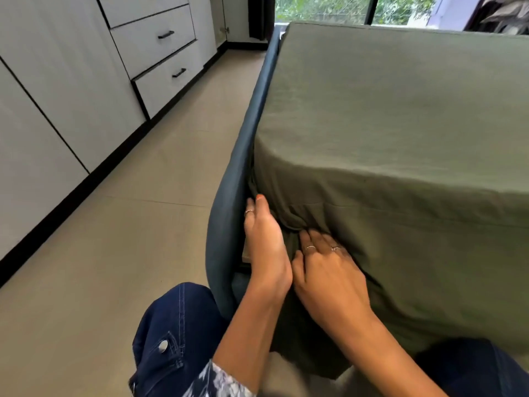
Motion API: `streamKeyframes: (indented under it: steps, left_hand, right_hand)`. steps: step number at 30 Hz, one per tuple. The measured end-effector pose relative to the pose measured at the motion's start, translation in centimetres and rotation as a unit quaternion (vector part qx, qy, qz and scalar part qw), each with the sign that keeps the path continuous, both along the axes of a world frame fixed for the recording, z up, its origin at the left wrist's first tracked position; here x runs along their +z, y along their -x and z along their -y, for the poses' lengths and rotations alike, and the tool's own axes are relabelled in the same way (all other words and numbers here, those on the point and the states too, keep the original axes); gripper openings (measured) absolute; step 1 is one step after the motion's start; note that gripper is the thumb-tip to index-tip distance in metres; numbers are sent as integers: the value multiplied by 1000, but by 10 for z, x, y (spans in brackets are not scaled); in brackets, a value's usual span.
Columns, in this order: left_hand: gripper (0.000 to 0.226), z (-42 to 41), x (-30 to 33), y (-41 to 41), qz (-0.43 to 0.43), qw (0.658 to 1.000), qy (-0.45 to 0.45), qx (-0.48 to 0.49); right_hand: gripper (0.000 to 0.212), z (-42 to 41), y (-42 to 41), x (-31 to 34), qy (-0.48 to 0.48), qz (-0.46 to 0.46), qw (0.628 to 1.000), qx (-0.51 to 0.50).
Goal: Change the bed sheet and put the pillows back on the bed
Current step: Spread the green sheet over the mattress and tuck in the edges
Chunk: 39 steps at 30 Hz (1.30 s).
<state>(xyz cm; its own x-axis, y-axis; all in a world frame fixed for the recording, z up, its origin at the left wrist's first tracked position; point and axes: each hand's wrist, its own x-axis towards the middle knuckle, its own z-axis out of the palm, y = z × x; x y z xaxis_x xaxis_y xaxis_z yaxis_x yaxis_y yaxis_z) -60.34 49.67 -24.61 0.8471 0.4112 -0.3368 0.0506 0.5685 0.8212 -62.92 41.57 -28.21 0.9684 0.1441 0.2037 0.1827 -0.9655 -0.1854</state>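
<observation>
Pressing smooth olive sheet (400,133) (soft cotton) are both hands' fingers (315,239).

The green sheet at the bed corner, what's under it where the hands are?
The green sheet drapes over the corner, hiding what it covers. Left hand reaches between it and the blue bed frame; right hand presses a fold. A pale edge peeks out below.
</observation>
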Motion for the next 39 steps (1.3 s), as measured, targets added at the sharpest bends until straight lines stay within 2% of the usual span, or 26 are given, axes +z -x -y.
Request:
streamKeyframes:
  steps: [3, 6, 8, 11, 13, 17, 22, 26, 29, 32, 34, 39]
  left_hand:
    - [53, -4, -1, -12, 10, 999, -6, -31]
    - [82, -6, 4, -25, 16, 998, -3, -62]
    - [88, -6, 8, -32, 21, 998, 24, -60]
    - [73, -8, 12, -41, 38, 994, 67, -80]
    - [63, -10, 18, -43, 29, 988, 117, -96]
    - [58, -14, 22, -41, 10, 991, 99, -91]
    - [52, -5, 15, 17, -10, 997, 27, -73]
    - [58, -2, 10, 34, -40, 992, 80, -83]
    - [62, -5, 14, 29, -61, 989, 104, -89]
    - [66, -1, 14, 29, -59, 985, 142, -77]
    - [70, 6, 15, 29, -54, 982, 169, -57]
    - [85, 20, 13, 18, -30, 975, 214, -46]
  right_hand:
    - [49, 1, 0, 0, -2, 10, 1000, 8]
    - [49, 1, 1, -4, -2, 19, 1000, 13]
    - [51, -2, -1, -5, 1, 1, 1000, 1]
    - [44, -14, -10, 0, 2, -36, 999, -26]
    - [40, -17, -22, 3, -8, -16, 1000, -26]
    - [45, -3, -34, 12, 12, -83, 996, 23]
    - [50, 16, -24, -1, 6, 6, 997, 73]
    - [33, 31, -19, -10, -64, 108, 984, 124]
    - [20, 38, -2, -23, -67, 226, 965, 113]
    - [25, 43, 26, -39, -46, 272, 958, 83]
    - [30, 39, 41, -42, -45, 252, 963, 87]
    - [55, 23, 43, -35, -49, 116, 991, 51]
